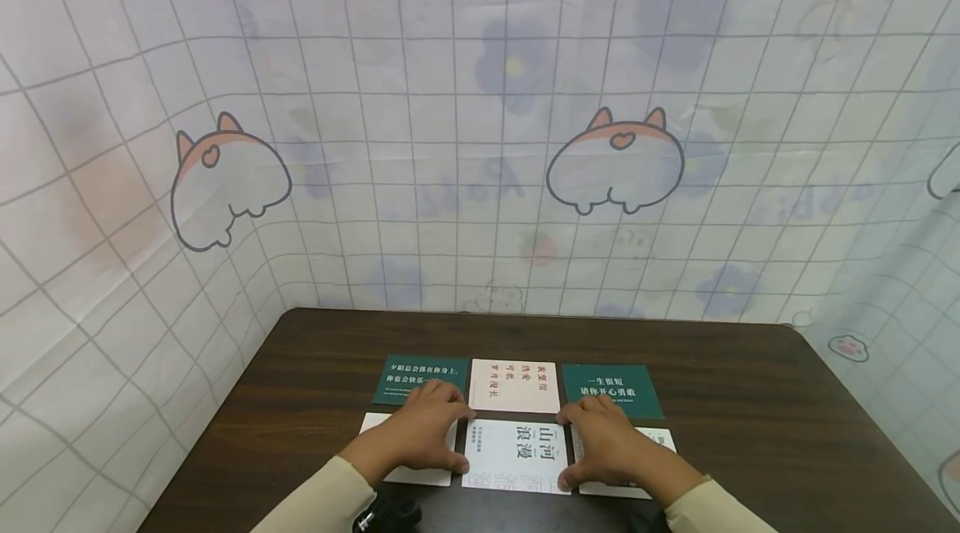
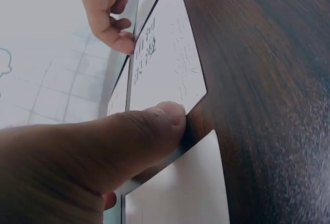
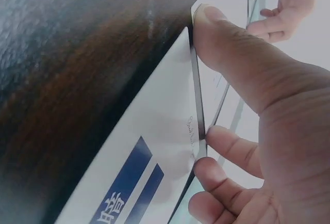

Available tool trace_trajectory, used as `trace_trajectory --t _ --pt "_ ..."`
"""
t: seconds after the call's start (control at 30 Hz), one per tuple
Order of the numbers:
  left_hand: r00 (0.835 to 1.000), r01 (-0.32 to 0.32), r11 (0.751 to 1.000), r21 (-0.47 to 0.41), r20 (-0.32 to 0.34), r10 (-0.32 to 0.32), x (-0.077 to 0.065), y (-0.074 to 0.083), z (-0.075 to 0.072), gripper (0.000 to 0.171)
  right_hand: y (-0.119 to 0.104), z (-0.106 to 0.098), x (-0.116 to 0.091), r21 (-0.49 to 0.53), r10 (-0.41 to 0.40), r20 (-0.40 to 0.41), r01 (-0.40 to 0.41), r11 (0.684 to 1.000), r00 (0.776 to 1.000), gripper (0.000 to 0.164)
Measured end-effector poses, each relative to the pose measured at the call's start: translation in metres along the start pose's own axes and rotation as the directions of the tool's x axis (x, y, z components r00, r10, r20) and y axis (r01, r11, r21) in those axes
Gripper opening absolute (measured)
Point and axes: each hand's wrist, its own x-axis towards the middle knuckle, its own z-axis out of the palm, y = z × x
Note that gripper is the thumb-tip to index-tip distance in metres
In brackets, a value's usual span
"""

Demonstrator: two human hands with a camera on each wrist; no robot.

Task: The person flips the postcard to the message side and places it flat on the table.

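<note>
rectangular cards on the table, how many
6 visible. Far row: dark green left card, cream middle card, dark green right card. Near row: white left card, partly behind the left hand; white middle card; white right card, partly behind the right hand.

Head camera up high, facing forward and down over the table (image 1: 247, 408); both wrist cameras, tipped sideways (really close in!), peer across from opposite sides, sharing the central white card (image 1: 498, 466).

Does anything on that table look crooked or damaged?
Nothing stands out. Six cards lie flat in two fairly neat rows, without visible damage. The left hand and right hand touch the front middle card and hide parts of other cards, so I can't judge those.
</note>
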Motion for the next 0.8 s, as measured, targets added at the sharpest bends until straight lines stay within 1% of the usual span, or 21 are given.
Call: trace_trajectory --t 0.1,0.43,0.67,0.8 --pt "1.0 0.009 1.0 -0.005 0.009 -0.009 0.0001 0.0015 -0.0002 0.066 -0.0013 -0.0012 0.0005 0.004 0.005 0.005 -0.005 1.0 1.0 0.079" --pt "1.0 0.012 1.0 -0.021 0.004 -0.012 0.0007 0.0016 -0.0012 0.064 0.0014 0.0011 0.0021 0.015 0.004 -0.004 -0.004 1.0 1.0 0.079" --pt "0.999 0.001 0.999 -0.045 -0.036 -0.003 -0.0001 0.0012 0.0004 0.063 0.0018 0.0037 -0.0006 0.024 -0.021 -0.046 0.023 0.999 0.999 0.081" --pt "0.998 -0.015 0.998 -0.061 -0.056 0.012 -0.0002 0.0002 0.002 0.064 0.0028 0.0043 -0.0028 0.018 -0.031 -0.069 0.032 0.999 0.997 0.083"
